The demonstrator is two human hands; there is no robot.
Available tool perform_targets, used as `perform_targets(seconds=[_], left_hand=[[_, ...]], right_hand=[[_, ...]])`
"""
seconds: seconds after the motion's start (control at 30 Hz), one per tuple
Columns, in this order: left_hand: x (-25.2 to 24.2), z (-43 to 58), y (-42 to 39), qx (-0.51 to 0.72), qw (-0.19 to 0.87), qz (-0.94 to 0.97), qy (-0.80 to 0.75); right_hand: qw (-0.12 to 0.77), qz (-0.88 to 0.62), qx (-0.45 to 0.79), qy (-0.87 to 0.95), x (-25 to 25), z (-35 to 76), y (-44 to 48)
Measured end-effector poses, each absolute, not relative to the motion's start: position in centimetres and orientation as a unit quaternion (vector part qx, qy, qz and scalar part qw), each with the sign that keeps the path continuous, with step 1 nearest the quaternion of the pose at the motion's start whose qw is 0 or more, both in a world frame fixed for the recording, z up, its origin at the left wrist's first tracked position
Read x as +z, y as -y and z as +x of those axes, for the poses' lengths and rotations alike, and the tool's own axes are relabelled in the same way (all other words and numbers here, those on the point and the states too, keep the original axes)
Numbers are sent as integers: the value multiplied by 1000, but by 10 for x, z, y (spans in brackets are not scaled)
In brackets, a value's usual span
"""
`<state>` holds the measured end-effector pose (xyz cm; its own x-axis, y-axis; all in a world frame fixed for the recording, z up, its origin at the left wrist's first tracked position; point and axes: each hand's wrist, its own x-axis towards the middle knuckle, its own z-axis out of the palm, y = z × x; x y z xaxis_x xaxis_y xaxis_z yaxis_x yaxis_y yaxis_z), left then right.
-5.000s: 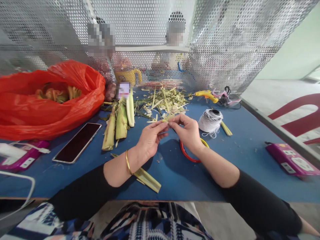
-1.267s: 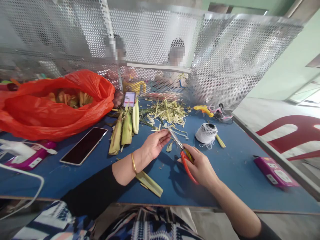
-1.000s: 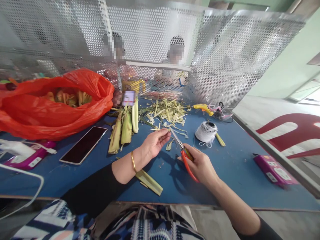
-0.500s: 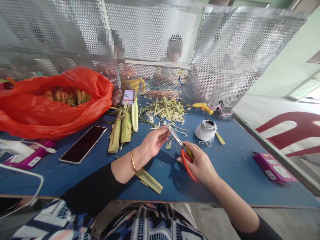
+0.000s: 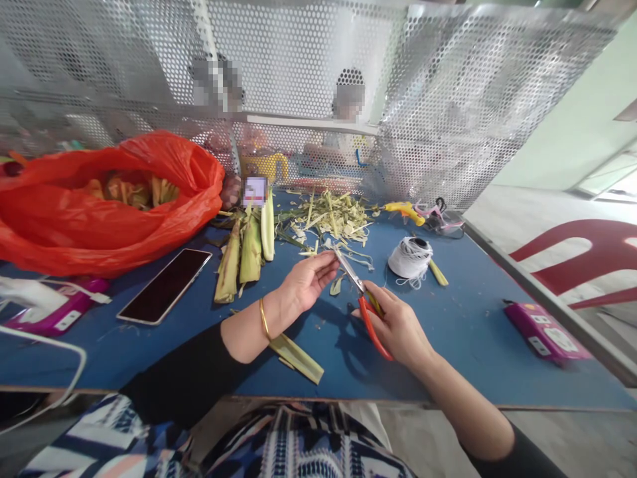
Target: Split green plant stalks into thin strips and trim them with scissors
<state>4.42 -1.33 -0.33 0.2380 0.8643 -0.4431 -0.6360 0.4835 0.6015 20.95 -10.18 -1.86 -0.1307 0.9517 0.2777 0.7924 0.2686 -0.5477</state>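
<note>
My left hand (image 5: pixel 308 282) pinches a thin pale-green leaf strip (image 5: pixel 321 252) between thumb and fingers above the blue table (image 5: pixel 472 332). My right hand (image 5: pixel 395 325) grips red-and-yellow-handled scissors (image 5: pixel 361 295), whose blades point up-left and meet the strip at my left fingertips. A small cut leaf scrap (image 5: pixel 337 287) lies on the table between the hands. A folded green leaf piece (image 5: pixel 296 352) lies under my left wrist near the front edge.
A heap of leaf trimmings (image 5: pixel 331 219), three husked stalks (image 5: pixel 246 252), a red bag (image 5: pixel 99 206) of husks, a phone (image 5: pixel 164 285), a white thread spool (image 5: pixel 411 259), a yellow glue gun (image 5: pixel 405 211) and pink power strips (image 5: pixel 545 332) lie around. Two people sit behind the perforated metal screen (image 5: pixel 448 106).
Five seconds ago both hands held the strip and the scissors lay on the table. Since then my right hand has picked the scissors up; over the last second the hands barely moved.
</note>
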Motion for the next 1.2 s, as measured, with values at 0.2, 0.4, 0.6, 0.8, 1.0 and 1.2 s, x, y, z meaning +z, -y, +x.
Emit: perform_targets(seconds=[0.2, 0.4, 0.6, 0.8, 1.0, 1.2], left_hand=[[-3, 42, 13, 489, 756, 201, -386], [0, 41, 18, 479, 673, 395, -400], [-1, 39, 20, 468, 596, 520, -394], [-5, 36, 14, 450, 532, 596, -399], [0, 31, 10, 406, 550, 623, -381], [4, 29, 9, 374, 534, 643, -402]], right_hand=[[398, -595, 183, 674, -21, 211, 100], [552, -538, 366, 521, -2, 206, 83], [542, -500, 470, 484, 14, 190, 62], [539, -482, 503, 473, 5, 184, 57], [533, -473, 534, 456, 2, 188, 59], [532, -463, 548, 451, -2, 189, 60]])
